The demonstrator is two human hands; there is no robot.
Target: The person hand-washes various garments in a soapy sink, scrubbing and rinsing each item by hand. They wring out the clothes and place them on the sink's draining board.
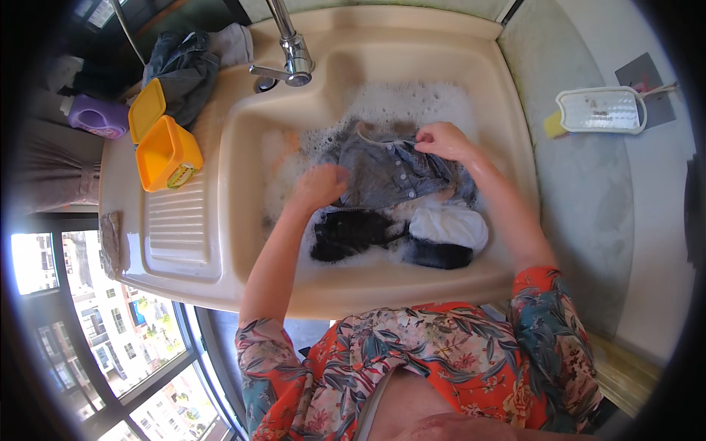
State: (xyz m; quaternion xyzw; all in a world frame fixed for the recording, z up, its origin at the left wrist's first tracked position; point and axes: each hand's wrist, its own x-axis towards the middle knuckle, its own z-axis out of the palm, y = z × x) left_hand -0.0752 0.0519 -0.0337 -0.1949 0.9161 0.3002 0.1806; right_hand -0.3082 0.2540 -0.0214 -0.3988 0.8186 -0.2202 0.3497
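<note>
A wet grey garment with a row of white buttons (375,173) lies spread in soapy water in the beige sink (380,284). My left hand (322,184), slightly blurred, is curled around its left edge, the fingertips partly hidden. At the garment's upper right, my right hand (445,141) pinches the light-trimmed edge between thumb and fingers. Nearer to me, a soaked black cloth (350,234) lies in the suds. Beside it, a bunched white cloth (449,225) rests against another black piece (438,254). Orange fabric (289,146) shows dimly under foam at the left.
A chrome faucet (298,58) rises behind the sink. On the left ledge stand an open yellow tub (168,154), a purple jug (98,117) and heaped dark clothes (185,69). A grey rag (110,242) hangs at the ledge's corner. A white washboard (601,110) is on the right.
</note>
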